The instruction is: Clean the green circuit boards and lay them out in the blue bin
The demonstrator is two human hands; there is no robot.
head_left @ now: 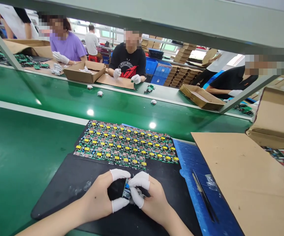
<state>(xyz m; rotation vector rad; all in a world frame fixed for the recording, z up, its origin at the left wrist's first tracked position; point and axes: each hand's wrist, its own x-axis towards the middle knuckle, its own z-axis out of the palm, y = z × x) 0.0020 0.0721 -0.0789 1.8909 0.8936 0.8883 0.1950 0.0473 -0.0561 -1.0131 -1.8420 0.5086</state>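
Between the finger and thumb of my left hand [99, 195] is a small circuit board [126, 190], held on edge with a blue part showing. White finger cots cover the fingertips I can see on both hands. My right hand [154, 191] is closed, with its covered fingertips pressed against the right side of the same board. Some greyish material shows under those fingers, too blurred to name. Beyond my hands, rows of circuit boards [122, 142] with yellow parts lie on the black mat [65, 190].
Tweezers [204, 196] lie on a blue sheet [184, 167] at right, beside flat cardboard [230, 170] and a box of parts [274, 127]. A green conveyor belt [122, 103] carries small white bundles [100, 93]. Gloved co-workers sit across it. A frame beam [181, 23] hangs overhead.
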